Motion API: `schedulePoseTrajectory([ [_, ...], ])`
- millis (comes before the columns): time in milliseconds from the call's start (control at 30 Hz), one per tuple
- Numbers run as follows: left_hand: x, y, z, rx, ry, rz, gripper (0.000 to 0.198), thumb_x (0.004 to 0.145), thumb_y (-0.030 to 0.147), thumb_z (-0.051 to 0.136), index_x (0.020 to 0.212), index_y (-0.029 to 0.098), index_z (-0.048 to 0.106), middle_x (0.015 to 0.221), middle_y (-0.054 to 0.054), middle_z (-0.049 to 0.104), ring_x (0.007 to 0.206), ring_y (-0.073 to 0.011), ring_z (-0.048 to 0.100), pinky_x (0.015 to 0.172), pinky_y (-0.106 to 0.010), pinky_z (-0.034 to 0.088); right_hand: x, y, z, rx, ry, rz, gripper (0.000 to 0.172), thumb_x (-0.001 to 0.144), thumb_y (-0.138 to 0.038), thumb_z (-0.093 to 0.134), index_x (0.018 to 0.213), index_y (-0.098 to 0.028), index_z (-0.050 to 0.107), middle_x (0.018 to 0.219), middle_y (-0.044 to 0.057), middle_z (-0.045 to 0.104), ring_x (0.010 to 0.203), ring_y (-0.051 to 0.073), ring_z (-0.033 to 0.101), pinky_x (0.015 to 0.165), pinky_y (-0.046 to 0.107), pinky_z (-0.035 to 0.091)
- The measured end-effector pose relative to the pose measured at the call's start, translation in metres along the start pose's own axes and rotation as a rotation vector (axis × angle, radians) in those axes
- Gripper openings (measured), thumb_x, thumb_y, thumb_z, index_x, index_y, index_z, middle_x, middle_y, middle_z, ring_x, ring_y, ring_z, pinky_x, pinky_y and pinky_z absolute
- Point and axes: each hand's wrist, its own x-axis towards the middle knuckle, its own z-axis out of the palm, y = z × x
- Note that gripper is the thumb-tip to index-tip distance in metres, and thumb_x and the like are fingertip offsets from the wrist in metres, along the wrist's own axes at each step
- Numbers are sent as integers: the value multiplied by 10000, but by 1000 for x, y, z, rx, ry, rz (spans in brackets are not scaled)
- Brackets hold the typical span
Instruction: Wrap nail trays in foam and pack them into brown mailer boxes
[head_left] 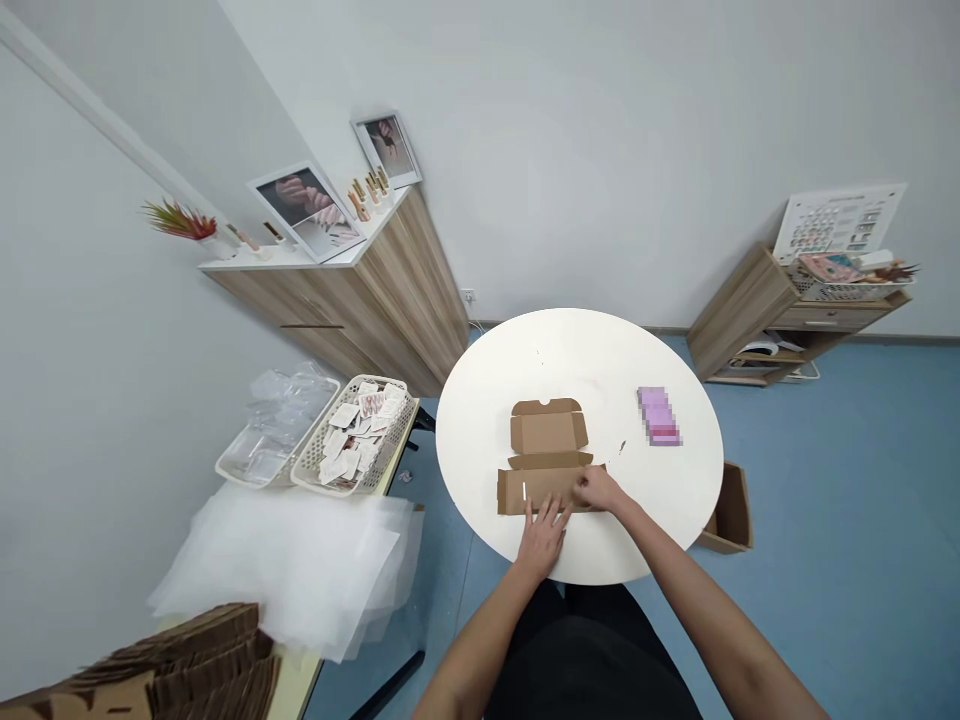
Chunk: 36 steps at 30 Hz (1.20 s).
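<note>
1. The left hand (541, 540) lay open on the flat brown cardboard box (547, 490), and the right hand (596, 490) touched it just beside; I cannot tell if it gripped.
2. The box lay under both hands, near the front edge of the round white table (577, 350).
3. A blurred pink packet (658, 415) lay on the table's right side.

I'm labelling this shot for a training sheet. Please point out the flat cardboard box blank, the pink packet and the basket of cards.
Flat cardboard box blank (547, 435): head view, on its upper panel.
Pink packet (658, 416): head view, on its middle.
Basket of cards (400, 432): head view, on its right wall.
</note>
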Motion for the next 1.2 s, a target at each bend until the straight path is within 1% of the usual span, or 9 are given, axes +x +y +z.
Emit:
schedulePoseTrajectory([
  [167, 15, 1, 9, -13, 34, -118, 456, 976, 142, 325, 1397, 273, 443, 1403, -67, 538, 1309, -248, 469, 1102, -586, 312, 39, 3, -12, 103, 303, 291, 228, 842, -262, 511, 1040, -157, 555, 1071, 141, 637, 1026, 260, 576, 811, 342, 428],
  [367, 35, -9, 6, 20, -50, -3, 261, 939, 108, 442, 1022, 219, 663, 1348, -64, 575, 1148, -227, 562, 935, -412, 496, 62, 12, -5, 331, 199, 550, 220, 826, -256, 489, 1040, -213, 456, 934, 91, 693, 875, 245, 654, 720, 352, 412],
  [500, 52, -18, -8, 75, -52, 140, 225, 934, 125, 474, 862, 183, 680, 1428, -86, 495, 1273, -251, 471, 1095, -466, 364, 62, 21, 0, 372, 223, 508, 182, 807, -199, 457, 982, -237, 422, 888, 43, 707, 897, 220, 653, 730, 327, 376],
  [600, 65, -21, -20, 118, -60, 171, 172, 930, 192, 514, 992, 203, 673, 1548, -70, 332, 1426, -282, 275, 1162, -549, 216, 57, 28, 4, 421, 276, 390, 183, 784, -157, 446, 935, -247, 394, 852, -2, 710, 905, 201, 647, 755, 306, 346],
  [633, 70, -22, -24, 139, -65, 155, 229, 909, 241, 565, 1125, 217, 637, 1581, -77, 256, 1455, -296, 199, 1162, -584, 179, 54, 31, 4, 430, 293, 351, 189, 774, -151, 452, 921, -248, 386, 843, -13, 709, 904, 199, 647, 767, 303, 340],
  [733, 81, -25, -31, 213, -82, 53, 924, 720, 433, 771, 1485, 219, 299, 1612, -142, 75, 1478, -357, 10, 1138, -678, 79, 44, 36, 5, 459, 330, 245, 206, 750, -140, 463, 886, -255, 360, 825, -38, 701, 899, 196, 654, 810, 306, 343],
  [833, 91, -30, -33, 255, -101, -19, 1309, 547, 536, 847, 1547, 200, 73, 1608, -168, 57, 1463, -399, -76, 1127, -698, -5, 33, 38, 5, 518, 352, 180, 200, 743, -150, 455, 851, -264, 332, 800, -47, 687, 895, 201, 664, 812, 306, 372],
  [1033, 99, -43, -24, 246, -180, -23, 1389, 485, 601, 842, 1549, 182, 54, 1605, -161, 103, 1461, -404, -79, 1143, -666, -22, 18, 36, 5, 646, 287, 164, 187, 773, -197, 443, 897, -280, 330, 856, -31, 682, 903, 194, 670, 728, 279, 435],
  [1200, 96, -44, -16, 215, -202, -61, 1377, 483, 589, 843, 1549, 185, 70, 1604, -164, 106, 1469, -391, -31, 1157, -633, 10, 4, 34, 4, 574, 192, 125, 406, 762, -223, 492, 1150, -259, 379, 1127, 40, 660, 1067, 192, 616, 883, 325, 447],
])
